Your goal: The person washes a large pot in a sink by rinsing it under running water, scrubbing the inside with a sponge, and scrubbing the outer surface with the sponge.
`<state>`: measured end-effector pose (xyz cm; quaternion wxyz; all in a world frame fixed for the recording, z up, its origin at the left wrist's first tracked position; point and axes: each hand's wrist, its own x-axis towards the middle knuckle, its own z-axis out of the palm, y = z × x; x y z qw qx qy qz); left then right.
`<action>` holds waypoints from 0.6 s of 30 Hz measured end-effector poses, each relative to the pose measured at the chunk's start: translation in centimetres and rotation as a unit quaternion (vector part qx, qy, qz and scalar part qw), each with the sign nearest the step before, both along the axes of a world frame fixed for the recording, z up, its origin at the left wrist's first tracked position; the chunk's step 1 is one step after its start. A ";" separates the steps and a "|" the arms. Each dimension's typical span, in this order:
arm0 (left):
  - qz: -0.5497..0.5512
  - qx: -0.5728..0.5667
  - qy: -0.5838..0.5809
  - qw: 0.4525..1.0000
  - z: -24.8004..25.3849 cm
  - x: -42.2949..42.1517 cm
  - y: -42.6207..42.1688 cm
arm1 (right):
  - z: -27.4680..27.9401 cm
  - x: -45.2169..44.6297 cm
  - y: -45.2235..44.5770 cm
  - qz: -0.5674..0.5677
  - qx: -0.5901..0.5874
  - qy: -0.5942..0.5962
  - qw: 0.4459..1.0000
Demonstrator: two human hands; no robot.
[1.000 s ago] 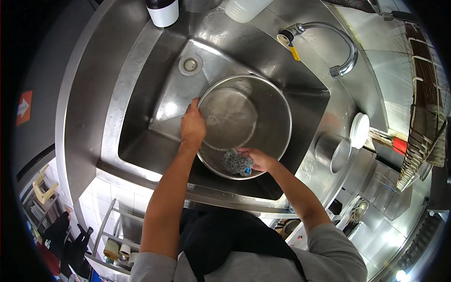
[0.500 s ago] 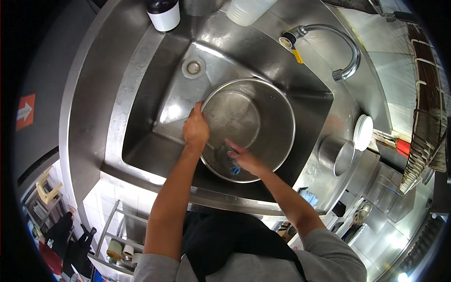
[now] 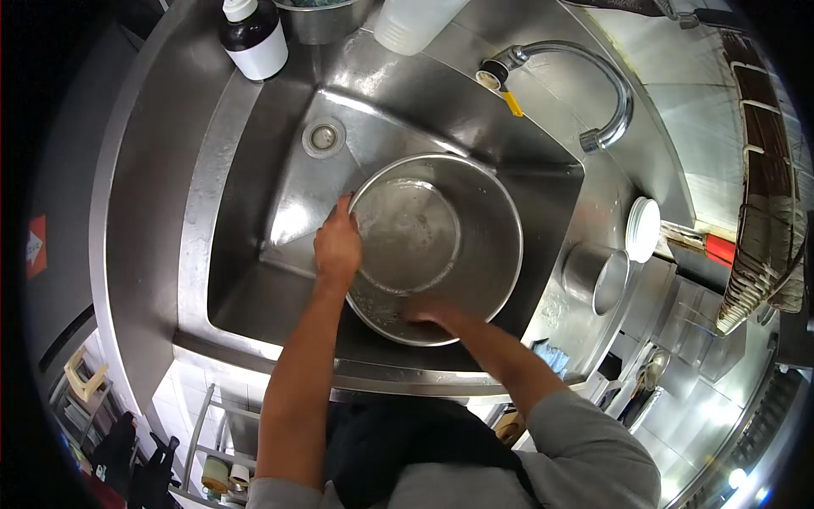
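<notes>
A large round steel pot [image 3: 483, 229] sits tilted in the sink [image 3: 254, 288], with shallow cloudy water and some suds in its bottom. My left hand [image 3: 339, 246] is closed on the pot's left rim, fingers over the edge. Inside the pot, low on the wall nearest me, is my right hand [image 3: 428, 312]. It is blurred by motion and looks closed; whatever lies under its fingers is hidden. Suds [image 3: 381, 310] streak the wall beside it.
A drain [image 3: 324, 137] lies at the sink's far left. The faucet [image 3: 615, 110] arches at the back right. A dark bottle with a white label [image 3: 259, 55] stands on the back left ledge. On the right counter are a smaller pot [image 3: 593, 276], white lids [image 3: 644, 229] and a blue cloth [image 3: 551, 356].
My right hand has shifted down along the pot's near wall, and the blue piece beside it is now out of sight. The camera view has shifted; my left hand stays on the rim.
</notes>
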<state>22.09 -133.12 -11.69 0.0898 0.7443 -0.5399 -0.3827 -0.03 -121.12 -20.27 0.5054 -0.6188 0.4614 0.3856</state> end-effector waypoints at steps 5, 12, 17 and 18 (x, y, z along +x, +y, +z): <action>-0.048 -0.009 0.004 0.999 -0.8 0.7 -1.9 | 4.7 2.4 -0.1 -0.380 0.113 -0.279 0.874; -0.050 -0.018 0.006 0.999 -1.2 0.2 -1.8 | 8.7 -2.2 -1.7 -0.539 0.134 -0.327 0.765; -0.046 -0.033 0.010 0.998 -1.0 -0.3 -1.5 | 9.5 -2.1 -2.6 -0.623 0.226 -0.356 0.659; -0.048 -0.081 0.013 0.996 -1.6 -0.3 -1.3 | 9.4 -1.8 -2.6 -0.622 0.226 -0.358 0.659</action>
